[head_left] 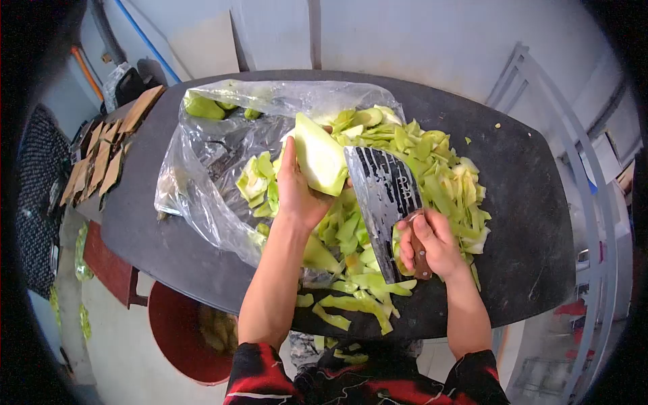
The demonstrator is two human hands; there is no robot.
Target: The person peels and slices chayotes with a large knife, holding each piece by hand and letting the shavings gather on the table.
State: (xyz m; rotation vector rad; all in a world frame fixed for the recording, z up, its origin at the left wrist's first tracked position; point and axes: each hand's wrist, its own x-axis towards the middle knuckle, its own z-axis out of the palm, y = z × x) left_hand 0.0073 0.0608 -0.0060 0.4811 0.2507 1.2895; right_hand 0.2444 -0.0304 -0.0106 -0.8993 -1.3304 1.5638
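The pale-green veg pc [320,158] is up over the middle of the table, cut face showing, clasped firmly in the L hand [300,196]. Just R of it is a cleaver [385,196], blade dark w/ worn patches; can't tell if it touches the veg. The R hand [433,244] is closed tight round its brown handle [421,260]. Under & around both: a big heap of green peelings [449,179], some nr the front edge. Clear plastic bag [202,209] spreads to the L, w/ a few green veg [204,106] at its far corner. All on a dark table [526,229]; red tub [177,331] below, front L.
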